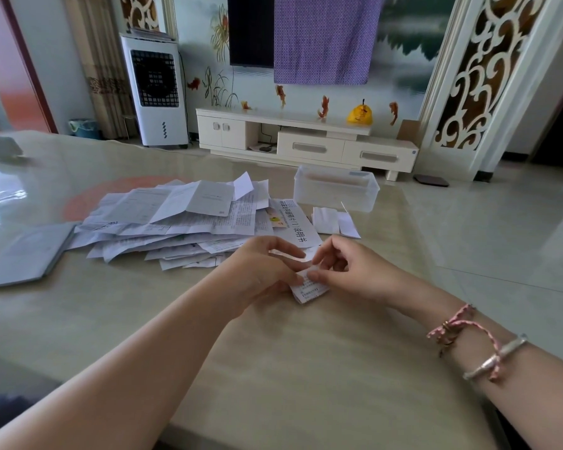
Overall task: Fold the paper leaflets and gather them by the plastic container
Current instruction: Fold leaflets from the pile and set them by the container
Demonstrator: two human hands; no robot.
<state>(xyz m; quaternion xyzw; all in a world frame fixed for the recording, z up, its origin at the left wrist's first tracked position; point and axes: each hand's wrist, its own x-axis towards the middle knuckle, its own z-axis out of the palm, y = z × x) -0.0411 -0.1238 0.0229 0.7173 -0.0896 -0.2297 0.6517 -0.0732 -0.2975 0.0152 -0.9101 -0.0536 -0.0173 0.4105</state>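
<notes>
A small printed paper leaflet point(309, 289), partly folded, sits between both hands just above the table. My left hand point(260, 271) pinches its left edge with curled fingers. My right hand point(348, 271) pinches its upper right part. Behind the hands spreads a loose pile of unfolded leaflets point(176, 219). A clear plastic container point(335, 190) stands at the far right of the table. Two folded white leaflets point(333, 220) lie just in front of it.
The beige table point(273, 368) ends at a right edge close to the container. A grey booklet point(23, 254) lies at the left. Another flat grey object point(0, 146) rests at the far left corner. Beyond the table are a TV cabinet and an air cooler.
</notes>
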